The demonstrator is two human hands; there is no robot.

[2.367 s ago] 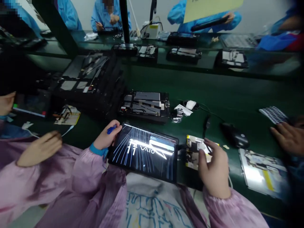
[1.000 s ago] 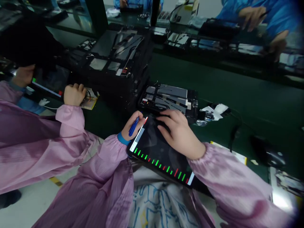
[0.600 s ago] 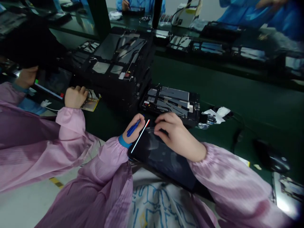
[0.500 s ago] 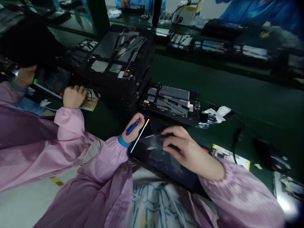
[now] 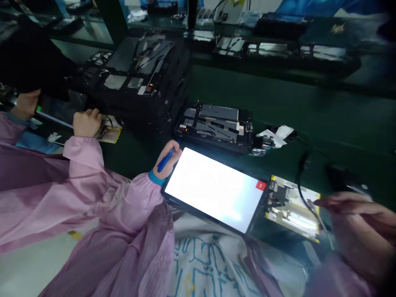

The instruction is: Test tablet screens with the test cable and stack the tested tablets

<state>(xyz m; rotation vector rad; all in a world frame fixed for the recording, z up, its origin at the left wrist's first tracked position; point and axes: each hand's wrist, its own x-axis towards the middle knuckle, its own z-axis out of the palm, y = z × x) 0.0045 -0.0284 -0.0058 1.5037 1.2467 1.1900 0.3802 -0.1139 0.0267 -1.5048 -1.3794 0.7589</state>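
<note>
My left hand (image 5: pixel 168 160) is closed round a blue pen (image 5: pixel 166 159) and grips the left edge of a black-framed tablet (image 5: pixel 213 187). The tablet's screen glows plain white, with a small red label at its upper right corner. My right hand (image 5: pixel 360 216) is off to the right, away from the tablet and smeared by motion. Its fingertips point at a black cable (image 5: pixel 301 185) and a yellow-edged circuit card (image 5: pixel 293 206). Whether those fingers hold anything does not show clearly.
Behind the tablet lies an opened device (image 5: pixel 216 126), left of a small part with white tape (image 5: pixel 270 140). A tall stack of opened devices (image 5: pixel 139 74) stands back left. A co-worker's hand (image 5: pixel 87 123) is at the left. A dark mouse (image 5: pixel 346 179) sits right.
My right hand has moved from above the tablet to the far right. The screen has turned from dark, with a lit left strip, to all white. My left hand keeps the pen and tablet edge.
</note>
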